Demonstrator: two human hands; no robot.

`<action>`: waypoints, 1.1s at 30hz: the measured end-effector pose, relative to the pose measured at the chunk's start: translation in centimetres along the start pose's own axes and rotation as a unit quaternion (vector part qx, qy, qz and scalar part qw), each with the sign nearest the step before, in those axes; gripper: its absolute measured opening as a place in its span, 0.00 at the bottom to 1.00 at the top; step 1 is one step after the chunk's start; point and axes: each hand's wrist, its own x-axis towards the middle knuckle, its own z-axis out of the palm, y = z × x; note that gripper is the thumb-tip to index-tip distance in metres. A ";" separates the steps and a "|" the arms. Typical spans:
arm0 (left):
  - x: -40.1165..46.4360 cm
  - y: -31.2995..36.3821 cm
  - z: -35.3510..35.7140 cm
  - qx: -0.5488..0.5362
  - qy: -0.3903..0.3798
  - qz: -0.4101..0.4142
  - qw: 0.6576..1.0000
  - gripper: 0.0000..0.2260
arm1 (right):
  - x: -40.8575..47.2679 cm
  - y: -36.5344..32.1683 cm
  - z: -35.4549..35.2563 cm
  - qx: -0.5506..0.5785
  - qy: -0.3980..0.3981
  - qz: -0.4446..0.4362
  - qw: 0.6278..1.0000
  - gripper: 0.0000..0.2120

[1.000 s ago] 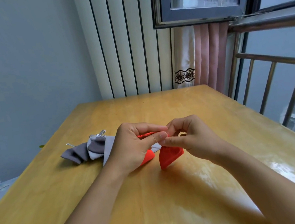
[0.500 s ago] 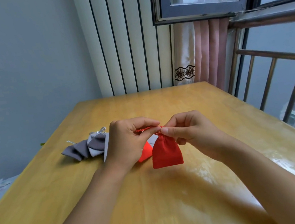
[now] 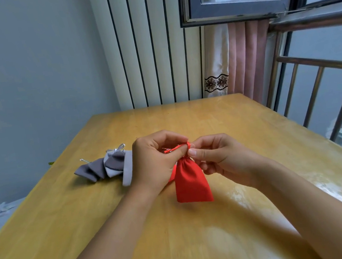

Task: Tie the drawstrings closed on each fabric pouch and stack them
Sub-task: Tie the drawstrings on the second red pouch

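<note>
A red fabric pouch (image 3: 191, 181) hangs upright above the wooden table (image 3: 202, 234), its neck gathered tight. My left hand (image 3: 155, 164) pinches the red drawstring (image 3: 178, 148), which loops round a fingertip at the pouch's top. My right hand (image 3: 215, 156) pinches the gathered neck just below that loop. Behind my left hand a second red pouch (image 3: 173, 174) shows only as a sliver. Left of it lies a pile of grey pouches (image 3: 107, 166) with silver drawstrings (image 3: 116, 148), partly hidden by my left hand.
The table runs to a ribbed white radiator (image 3: 149, 44) and a curtain (image 3: 237, 60) at the back. A metal railing (image 3: 325, 90) and window stand along the right side. A grey wall is on the left.
The red pouch has been raised from a tilted, bunched position to hang straight down. Its neck is now drawn tight, and the drawstring is looped over a fingertip between both hands.
</note>
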 end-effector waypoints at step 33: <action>0.8 -0.7 -0.7 -0.232 -0.161 -0.160 0.946 0.15 | 0.8 -0.2 -0.1 0.152 0.072 -0.041 0.985 0.16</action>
